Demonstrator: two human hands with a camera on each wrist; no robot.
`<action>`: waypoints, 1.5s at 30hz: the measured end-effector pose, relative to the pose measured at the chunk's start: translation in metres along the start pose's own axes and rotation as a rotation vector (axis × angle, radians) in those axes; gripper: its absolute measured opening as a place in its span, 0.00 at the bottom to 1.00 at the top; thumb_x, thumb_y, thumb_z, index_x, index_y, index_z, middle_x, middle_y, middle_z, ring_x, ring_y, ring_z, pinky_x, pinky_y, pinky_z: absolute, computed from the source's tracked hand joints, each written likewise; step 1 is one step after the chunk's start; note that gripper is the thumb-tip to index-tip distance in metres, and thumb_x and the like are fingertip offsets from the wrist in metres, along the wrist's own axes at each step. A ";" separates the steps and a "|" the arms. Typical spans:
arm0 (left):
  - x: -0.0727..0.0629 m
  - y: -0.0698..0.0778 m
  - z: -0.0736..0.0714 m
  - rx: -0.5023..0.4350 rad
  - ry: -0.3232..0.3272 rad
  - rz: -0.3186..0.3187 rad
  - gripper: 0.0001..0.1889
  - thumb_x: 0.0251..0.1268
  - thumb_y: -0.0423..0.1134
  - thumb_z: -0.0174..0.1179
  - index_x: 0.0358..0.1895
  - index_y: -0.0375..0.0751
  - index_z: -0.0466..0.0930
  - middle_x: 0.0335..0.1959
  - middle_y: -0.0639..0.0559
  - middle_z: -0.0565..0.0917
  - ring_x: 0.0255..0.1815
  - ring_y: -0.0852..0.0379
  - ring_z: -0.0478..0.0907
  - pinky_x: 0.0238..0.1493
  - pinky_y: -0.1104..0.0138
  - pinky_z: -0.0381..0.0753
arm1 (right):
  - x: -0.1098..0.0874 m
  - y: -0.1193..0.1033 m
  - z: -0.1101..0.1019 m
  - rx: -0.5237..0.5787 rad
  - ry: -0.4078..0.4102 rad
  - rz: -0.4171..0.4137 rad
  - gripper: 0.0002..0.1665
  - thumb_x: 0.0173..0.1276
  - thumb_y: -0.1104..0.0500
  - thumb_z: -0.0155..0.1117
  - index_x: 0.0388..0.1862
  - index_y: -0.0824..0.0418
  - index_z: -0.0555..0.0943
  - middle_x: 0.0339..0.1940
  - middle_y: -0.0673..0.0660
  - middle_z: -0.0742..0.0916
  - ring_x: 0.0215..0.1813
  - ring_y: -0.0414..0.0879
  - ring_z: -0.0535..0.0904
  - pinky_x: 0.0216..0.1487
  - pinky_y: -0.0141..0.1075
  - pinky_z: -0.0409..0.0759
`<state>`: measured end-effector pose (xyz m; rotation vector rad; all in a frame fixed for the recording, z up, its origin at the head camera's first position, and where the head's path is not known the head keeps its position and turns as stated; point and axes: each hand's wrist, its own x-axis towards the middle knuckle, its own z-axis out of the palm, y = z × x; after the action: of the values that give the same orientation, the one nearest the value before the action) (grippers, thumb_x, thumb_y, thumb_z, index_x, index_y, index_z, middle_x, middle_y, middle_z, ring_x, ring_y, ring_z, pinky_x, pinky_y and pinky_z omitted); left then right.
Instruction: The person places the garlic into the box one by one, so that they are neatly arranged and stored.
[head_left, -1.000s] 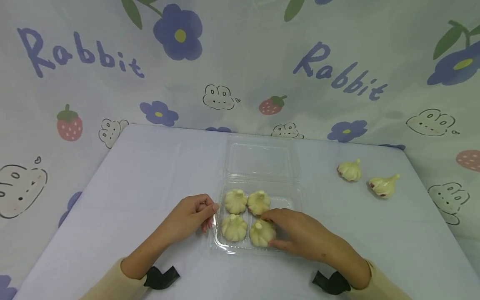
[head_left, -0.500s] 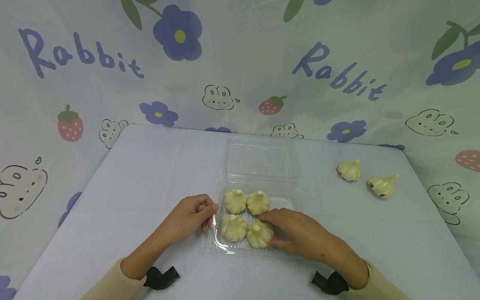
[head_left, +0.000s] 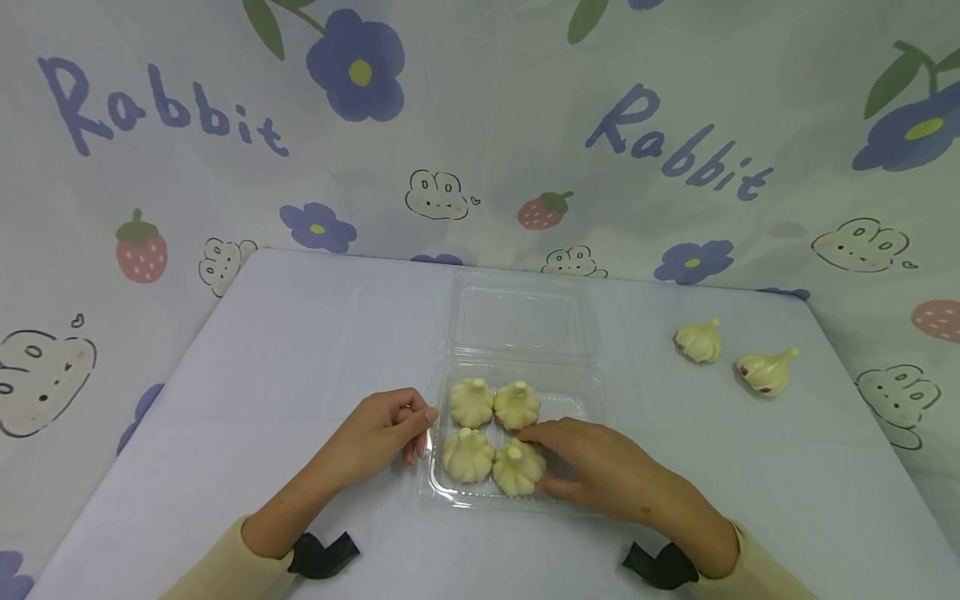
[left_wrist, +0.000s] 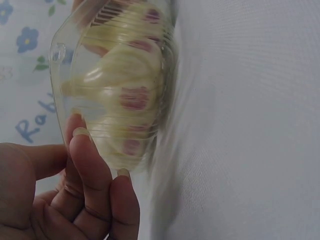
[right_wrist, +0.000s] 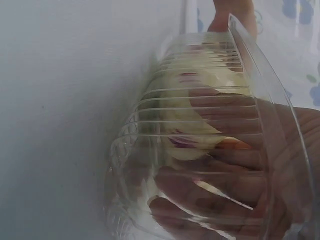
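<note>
A clear plastic clamshell container (head_left: pixel 566 406) lies with its lid (head_left: pixel 521 321) folded back away from me. Several pale garlic bulbs (head_left: pixel 468 456) with purple marks sit in its left and middle parts, two by two. My left hand (head_left: pixel 386 429) pinches the container's left rim between thumb and fingers; the left wrist view shows the fingertips (left_wrist: pixel 82 137) against the clear wall. Inside the tray, my right hand (head_left: pixel 607 467) holds the front right garlic bulb (head_left: pixel 517 470) between thumb and fingers. The right wrist view shows those fingers (right_wrist: pixel 175 182) through the ribbed side.
Two more garlic bulbs, one upright (head_left: pixel 699 342) and one tipped over (head_left: pixel 768 372), lie on the white table (head_left: pixel 322 333) at the back right. A printed cloth (head_left: pixel 480 117) hangs behind. Black straps (head_left: pixel 324 556) show at both wrists.
My right hand has shifted the front right garlic bulb slightly left, up to the bulb beside it. My left hand has stayed at the rim.
</note>
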<state>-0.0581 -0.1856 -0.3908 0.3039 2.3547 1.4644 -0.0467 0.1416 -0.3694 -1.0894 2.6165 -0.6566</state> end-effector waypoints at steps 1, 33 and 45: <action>0.000 0.000 0.000 0.001 0.000 0.000 0.15 0.81 0.47 0.58 0.37 0.40 0.80 0.20 0.52 0.83 0.22 0.47 0.81 0.25 0.67 0.74 | 0.000 0.000 0.000 0.002 -0.001 0.000 0.34 0.68 0.52 0.78 0.71 0.53 0.78 0.65 0.46 0.84 0.66 0.45 0.80 0.63 0.47 0.79; -0.001 0.000 0.001 0.015 0.004 -0.005 0.14 0.81 0.48 0.58 0.37 0.42 0.80 0.20 0.52 0.83 0.22 0.48 0.81 0.26 0.66 0.75 | -0.013 -0.002 -0.023 -0.036 0.009 0.045 0.32 0.68 0.49 0.77 0.68 0.56 0.80 0.61 0.49 0.87 0.62 0.44 0.83 0.59 0.46 0.83; 0.000 -0.003 0.001 0.011 0.004 -0.002 0.17 0.81 0.50 0.58 0.36 0.40 0.80 0.20 0.51 0.82 0.21 0.49 0.79 0.24 0.67 0.74 | -0.022 -0.003 -0.036 -0.087 0.029 0.083 0.32 0.69 0.46 0.76 0.67 0.56 0.81 0.64 0.48 0.85 0.66 0.47 0.81 0.62 0.48 0.81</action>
<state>-0.0580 -0.1861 -0.3942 0.3022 2.3661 1.4527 -0.0430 0.1666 -0.3361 -0.9954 2.7219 -0.5493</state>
